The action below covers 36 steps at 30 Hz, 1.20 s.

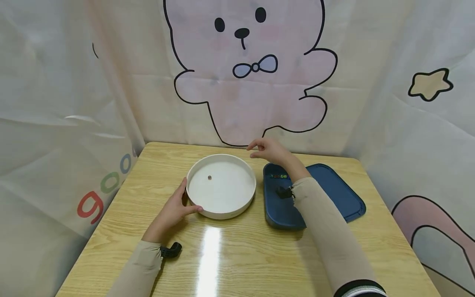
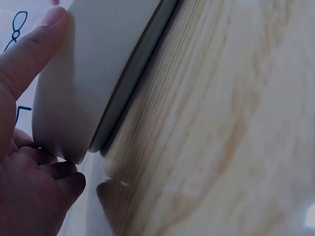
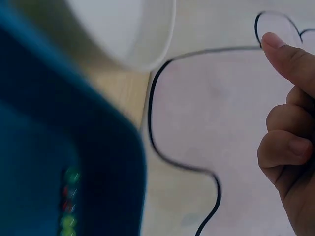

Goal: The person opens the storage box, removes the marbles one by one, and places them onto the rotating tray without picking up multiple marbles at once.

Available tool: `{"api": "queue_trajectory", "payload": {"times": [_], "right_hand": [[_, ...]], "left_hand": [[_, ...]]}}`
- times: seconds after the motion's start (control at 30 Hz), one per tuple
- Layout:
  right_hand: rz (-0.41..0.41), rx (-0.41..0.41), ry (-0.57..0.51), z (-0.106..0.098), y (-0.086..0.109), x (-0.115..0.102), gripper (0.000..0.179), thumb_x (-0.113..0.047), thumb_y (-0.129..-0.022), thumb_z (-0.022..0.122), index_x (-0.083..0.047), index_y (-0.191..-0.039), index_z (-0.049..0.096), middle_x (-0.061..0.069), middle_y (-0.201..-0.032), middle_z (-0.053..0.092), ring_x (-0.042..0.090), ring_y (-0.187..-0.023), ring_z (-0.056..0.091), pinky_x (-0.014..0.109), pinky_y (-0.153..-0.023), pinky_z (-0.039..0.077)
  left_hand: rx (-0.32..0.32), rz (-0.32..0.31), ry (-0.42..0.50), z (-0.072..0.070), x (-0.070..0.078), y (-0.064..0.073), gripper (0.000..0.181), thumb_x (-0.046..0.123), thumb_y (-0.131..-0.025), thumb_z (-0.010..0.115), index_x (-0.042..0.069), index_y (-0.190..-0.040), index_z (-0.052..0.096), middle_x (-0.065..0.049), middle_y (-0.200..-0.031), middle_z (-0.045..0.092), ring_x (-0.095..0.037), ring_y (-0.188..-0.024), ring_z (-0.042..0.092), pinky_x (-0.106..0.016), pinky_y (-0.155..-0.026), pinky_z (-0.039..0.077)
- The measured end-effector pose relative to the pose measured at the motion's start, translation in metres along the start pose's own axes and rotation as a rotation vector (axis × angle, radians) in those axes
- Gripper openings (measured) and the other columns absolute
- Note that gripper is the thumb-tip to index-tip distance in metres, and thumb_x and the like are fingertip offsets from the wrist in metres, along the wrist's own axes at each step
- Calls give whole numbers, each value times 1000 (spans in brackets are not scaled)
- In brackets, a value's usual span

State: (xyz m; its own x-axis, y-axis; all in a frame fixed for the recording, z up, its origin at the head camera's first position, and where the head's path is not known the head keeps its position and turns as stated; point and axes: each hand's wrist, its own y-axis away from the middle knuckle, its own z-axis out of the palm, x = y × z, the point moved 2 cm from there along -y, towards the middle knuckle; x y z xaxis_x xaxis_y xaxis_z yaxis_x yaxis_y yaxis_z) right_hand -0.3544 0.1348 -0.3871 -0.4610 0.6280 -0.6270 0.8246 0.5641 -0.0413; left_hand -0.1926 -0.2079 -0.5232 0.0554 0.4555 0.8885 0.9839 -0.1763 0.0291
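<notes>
With thumb and forefinger parted and the other fingers bent toward the palm on the right hand (image 1: 272, 151), nothing visible between the tips. With thumb near seven o'clock and fingers near nine on the left hand (image 1: 171, 211), gripping the wall of the round, shallow white dish (image 1: 237, 189). Lying inside the dish, toward ten o'clock from its centre: a tiny brown bead-like piece (image 1: 209, 177), at eight o'clock from the right fingertips, at one from the left thumb tip and seemingly nearer the latter. Too small to show any long axis. At six o'clock from the right hand, and nearer to it than to the left, inside a dark blue round-cornered box (image 1: 274, 208): a row of glossy green and red beads (image 1: 278, 176), with its long axis from nine to three. At four o'clock, on the pale wood-grain desk (image 1: 241, 255), a flat dark blue lid-like tray (image 1: 337, 189). Partly hidden behind the beige right sleeve (image 1: 330, 235): box and tray. Blurred and cut off in the right wrist view: the row. Impossible to judge: the right hand's height.
</notes>
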Motion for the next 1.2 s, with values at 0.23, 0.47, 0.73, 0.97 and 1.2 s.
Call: {"api": "queue_trajectory", "payload": {"times": [0.23, 0.47, 0.73, 0.97, 1.2], "right_hand": [[12, 44, 39, -10, 17, 32, 23, -21, -94, 78, -17, -116, 78, 4, -62, 42, 23, -56, 37, 35, -58, 38], [78, 51, 65, -4, 25, 61, 21, -22, -95, 76, -15, -115, 78, 4, -62, 45, 21, -56, 40, 32, -56, 37], [199, 26, 38, 13, 35, 86, 22, -22, -95, 76, -16, -116, 77, 5, -73, 61, 19, -65, 55, 32, -61, 46], [232, -28, 105, 27, 37, 100, 28, -18, -93, 78, -10, -120, 76, 8, -81, 68, 19, -78, 62, 33, -71, 51], [280, -48, 218, 36, 43, 115, 27, -17, -95, 75, -10, -120, 76, 11, -122, 73, 28, -110, 68, 44, -91, 57]], "left_hand": [[3, 14, 6, -3, -1, 2, 131, 44, -79, 88, 15, -166, -6, -7, -172, 0, -30, -159, 4, -58, -126, 15], [9, 21, 7, -5, -1, 2, 129, 44, -80, 88, 23, -165, -7, -4, -173, -1, -28, -159, 3, -56, -127, 14], [12, 14, -10, -5, -1, 3, 131, 42, -80, 88, 12, -165, -6, -9, -172, -2, -33, -159, 2, -60, -126, 14], [5, 11, -29, -2, -1, 1, 133, 45, -79, 88, 12, -165, -7, -11, -172, -2, -34, -158, 3, -61, -125, 14], [2, 11, -41, 1, 1, -1, 134, 49, -77, 88, 10, -165, -5, -10, -172, 0, -33, -159, 4, -59, -125, 15]]}}
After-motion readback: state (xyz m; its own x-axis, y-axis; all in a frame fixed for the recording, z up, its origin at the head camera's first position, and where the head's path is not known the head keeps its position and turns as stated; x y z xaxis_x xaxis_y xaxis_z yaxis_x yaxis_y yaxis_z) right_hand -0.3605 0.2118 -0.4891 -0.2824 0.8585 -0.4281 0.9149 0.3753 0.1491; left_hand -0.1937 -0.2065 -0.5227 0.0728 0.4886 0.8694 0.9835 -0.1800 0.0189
